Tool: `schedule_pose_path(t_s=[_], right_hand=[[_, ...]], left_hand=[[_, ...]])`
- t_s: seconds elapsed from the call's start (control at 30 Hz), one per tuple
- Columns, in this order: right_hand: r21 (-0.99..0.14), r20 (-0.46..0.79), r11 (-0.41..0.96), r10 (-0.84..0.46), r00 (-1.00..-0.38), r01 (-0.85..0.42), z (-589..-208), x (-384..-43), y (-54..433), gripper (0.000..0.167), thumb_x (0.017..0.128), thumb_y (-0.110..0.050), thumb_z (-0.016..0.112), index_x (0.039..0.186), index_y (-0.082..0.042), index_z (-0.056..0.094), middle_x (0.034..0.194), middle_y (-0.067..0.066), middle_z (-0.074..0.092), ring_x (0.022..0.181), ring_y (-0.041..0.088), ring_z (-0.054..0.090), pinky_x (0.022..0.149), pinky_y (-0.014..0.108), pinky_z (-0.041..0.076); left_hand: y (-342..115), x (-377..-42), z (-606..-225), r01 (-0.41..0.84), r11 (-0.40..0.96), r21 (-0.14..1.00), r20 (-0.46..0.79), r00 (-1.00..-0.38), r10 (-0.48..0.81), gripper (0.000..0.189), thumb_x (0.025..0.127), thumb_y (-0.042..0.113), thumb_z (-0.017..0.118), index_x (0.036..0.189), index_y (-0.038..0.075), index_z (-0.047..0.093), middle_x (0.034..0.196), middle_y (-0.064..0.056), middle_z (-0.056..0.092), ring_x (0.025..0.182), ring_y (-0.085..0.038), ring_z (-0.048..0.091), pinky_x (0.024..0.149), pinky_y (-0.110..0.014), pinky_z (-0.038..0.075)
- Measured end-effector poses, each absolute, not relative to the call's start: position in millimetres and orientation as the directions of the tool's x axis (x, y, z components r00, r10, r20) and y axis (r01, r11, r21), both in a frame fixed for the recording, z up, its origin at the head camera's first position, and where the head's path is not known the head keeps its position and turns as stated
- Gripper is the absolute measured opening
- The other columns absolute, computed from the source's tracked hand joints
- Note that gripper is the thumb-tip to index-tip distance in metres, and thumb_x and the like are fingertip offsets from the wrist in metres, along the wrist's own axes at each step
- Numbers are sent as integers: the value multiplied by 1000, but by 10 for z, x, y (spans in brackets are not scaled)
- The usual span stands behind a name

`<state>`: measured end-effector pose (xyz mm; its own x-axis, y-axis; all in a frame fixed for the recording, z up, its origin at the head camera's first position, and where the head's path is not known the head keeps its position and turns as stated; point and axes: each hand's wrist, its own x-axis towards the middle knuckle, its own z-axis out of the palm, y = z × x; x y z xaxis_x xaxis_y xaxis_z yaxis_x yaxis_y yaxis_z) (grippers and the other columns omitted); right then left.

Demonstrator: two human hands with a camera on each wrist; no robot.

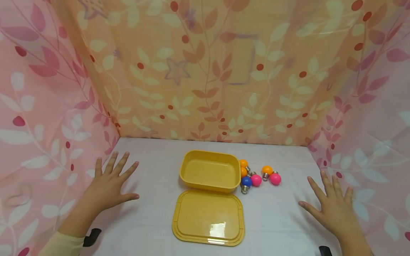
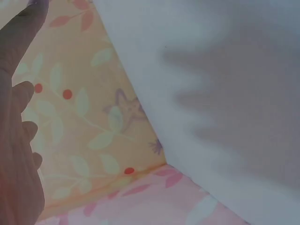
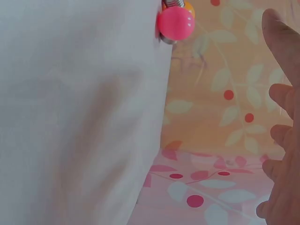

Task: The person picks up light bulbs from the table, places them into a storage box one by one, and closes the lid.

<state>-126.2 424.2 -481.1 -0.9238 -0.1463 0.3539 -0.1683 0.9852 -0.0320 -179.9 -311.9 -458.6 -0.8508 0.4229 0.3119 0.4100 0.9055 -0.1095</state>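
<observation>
Flowered cloth (image 1: 205, 71) is hung around a white table (image 1: 144, 220). On it a yellow box (image 1: 208, 172) is set, its lid (image 1: 208, 213) laid flat just in front. The left hand (image 1: 107, 186) and right hand (image 1: 336, 209) are held well apart at either side, fingers spread, nothing grasped.

By the box's right wall, two orange bulbs (image 1: 243, 172), a blue bulb (image 1: 246, 181) and a pink bulb (image 1: 256, 180) are bunched; another orange-and-pink pair (image 1: 275, 179) is set slightly apart.

If the box were nudged, the bunched bulbs could be sent rolling, being round and crowded beside it. In the right wrist view, an orange bulb is shown partly hidden behind a pink one; box and lid are shown only from the head.
</observation>
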Motion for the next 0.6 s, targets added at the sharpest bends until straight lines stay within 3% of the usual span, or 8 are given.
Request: schedule_pose_path(t_s=[0.2,0.37,0.6], right_hand=[[-88,397,978,-139,-907,-189,-4860,-1310,4206,101,79,-61,80,162,-26,34,172,16,11,157,43,-5,109,79,-19],[-144,456,960,-152,-877,-241,-4900,-1385,4152,96,77,-54,84,158,-23,42,170,18,20,158,41,4,112,79,-15],[-182,466,954,-130,-875,-239,-4919,-1458,4048,95,78,-50,83,158,-21,41,166,21,26,157,44,10,116,78,-10]], left_hand=[[-2988,-1858,-4567,417,908,-49,306,-859,411,117,73,86,66,164,26,25,172,-16,11,158,-39,-11,116,-72,-20],[-2892,-1925,-4561,427,903,54,286,-873,395,118,73,83,69,165,26,22,172,-15,8,157,-44,-3,118,-71,-19],[-2756,-2027,-4588,441,873,208,263,-885,385,120,74,78,74,166,24,19,173,-15,4,157,-45,-1,120,-70,-13]])
